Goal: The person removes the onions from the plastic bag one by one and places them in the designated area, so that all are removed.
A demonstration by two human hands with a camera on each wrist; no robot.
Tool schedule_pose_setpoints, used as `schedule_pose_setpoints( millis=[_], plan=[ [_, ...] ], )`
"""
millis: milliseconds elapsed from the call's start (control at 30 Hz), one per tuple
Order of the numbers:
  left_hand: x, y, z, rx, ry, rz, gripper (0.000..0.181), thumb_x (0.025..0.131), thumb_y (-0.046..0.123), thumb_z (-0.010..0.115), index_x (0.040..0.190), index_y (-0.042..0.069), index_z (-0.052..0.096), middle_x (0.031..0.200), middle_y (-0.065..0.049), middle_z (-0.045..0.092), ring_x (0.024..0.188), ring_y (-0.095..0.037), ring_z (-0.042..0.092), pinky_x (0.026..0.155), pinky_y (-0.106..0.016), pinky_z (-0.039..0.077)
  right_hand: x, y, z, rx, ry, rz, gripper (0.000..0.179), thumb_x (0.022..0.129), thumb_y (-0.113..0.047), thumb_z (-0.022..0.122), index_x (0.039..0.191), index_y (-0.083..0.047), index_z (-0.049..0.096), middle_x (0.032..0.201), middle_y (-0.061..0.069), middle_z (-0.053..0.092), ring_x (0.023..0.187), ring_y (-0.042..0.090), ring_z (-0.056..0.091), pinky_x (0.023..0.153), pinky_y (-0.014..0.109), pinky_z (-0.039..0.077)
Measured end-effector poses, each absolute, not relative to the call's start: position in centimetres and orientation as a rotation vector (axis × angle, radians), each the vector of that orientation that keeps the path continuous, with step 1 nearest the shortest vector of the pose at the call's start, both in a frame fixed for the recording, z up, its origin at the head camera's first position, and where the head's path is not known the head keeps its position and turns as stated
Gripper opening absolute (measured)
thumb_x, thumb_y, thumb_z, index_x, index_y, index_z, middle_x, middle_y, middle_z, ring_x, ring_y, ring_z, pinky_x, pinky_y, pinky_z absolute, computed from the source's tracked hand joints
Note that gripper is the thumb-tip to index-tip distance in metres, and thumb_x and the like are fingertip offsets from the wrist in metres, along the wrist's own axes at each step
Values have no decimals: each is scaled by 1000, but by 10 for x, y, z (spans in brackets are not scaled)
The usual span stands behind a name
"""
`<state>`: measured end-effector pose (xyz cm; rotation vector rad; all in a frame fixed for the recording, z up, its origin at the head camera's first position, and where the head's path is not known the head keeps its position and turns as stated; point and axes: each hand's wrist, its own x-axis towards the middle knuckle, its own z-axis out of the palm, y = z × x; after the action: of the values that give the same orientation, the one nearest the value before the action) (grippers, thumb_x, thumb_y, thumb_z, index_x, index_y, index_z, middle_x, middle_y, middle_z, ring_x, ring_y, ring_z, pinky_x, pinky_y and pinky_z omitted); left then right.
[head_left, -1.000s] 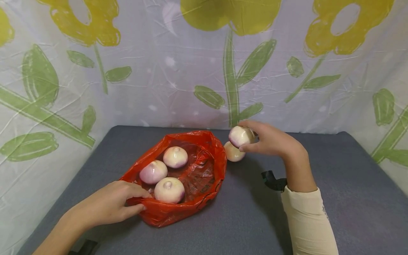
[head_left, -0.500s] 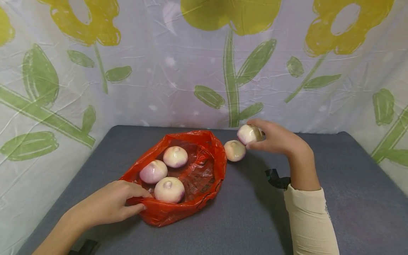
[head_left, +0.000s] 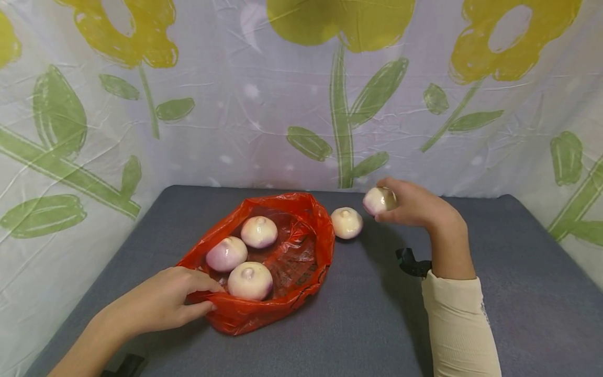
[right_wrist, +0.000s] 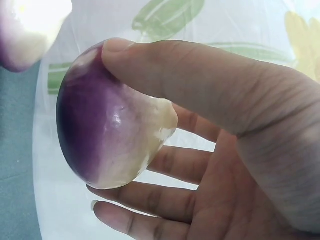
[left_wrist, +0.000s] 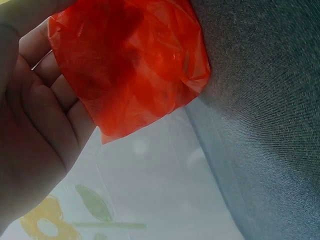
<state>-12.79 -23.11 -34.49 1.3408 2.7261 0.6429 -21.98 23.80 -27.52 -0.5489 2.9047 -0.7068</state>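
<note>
Right hand (head_left: 421,209) has a purple-and-white bulb (head_left: 377,201) gripped, thumb and fingers around it, over on the far side, right of the red bag (head_left: 256,315)! A loose bulb (head_left: 346,223) sits on the surface (head_left: 365,319) just beside the bag. Left hand (head_left: 162,299) pinches the bag at near left, three bagged bulbs (head_left: 250,281) clustered inside!

Dark letters (head_left: 307,274) stood on the bag (head_left: 245,316), perhaps "ICH" among them; folds and blur left the rest too unclear to read.
</note>
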Motion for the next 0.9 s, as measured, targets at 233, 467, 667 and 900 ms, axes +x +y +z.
schedule_pose_setpoints(
  millis=[233,467,667,900],
  plan=[
    [-128,-232,-345,1333,2717,645,20,88,18,78,106,27,74,96,21,65,86,-1,63,76,-35,56,-223,240,-280,-457,2886,-642,58,83,-17,76,132,0,51,111,18,61,93,32,57,78,47,47],
    [-128,-231,-344,1325,2716,644,20,88,20,78,107,27,74,97,21,66,86,-1,63,77,-35,56,-226,242,-284,-409,2870,-603,58,79,-16,76,130,0,51,115,20,61,97,34,56,82,50,46],
    [-130,-231,-343,1278,2692,643,19,89,24,77,108,28,74,97,21,66,85,-1,63,78,-35,57,-228,241,-287,-389,2846,-579,60,78,-18,80,128,0,52,115,22,60,98,34,57,82,51,46],
    [-129,-231,-343,1260,2684,635,19,90,25,77,108,27,74,97,21,66,86,-1,63,78,-36,57,-227,242,-292,-429,2843,-565,57,74,-18,83,120,0,54,107,19,61,92,33,56,80,49,46]
  ],
)
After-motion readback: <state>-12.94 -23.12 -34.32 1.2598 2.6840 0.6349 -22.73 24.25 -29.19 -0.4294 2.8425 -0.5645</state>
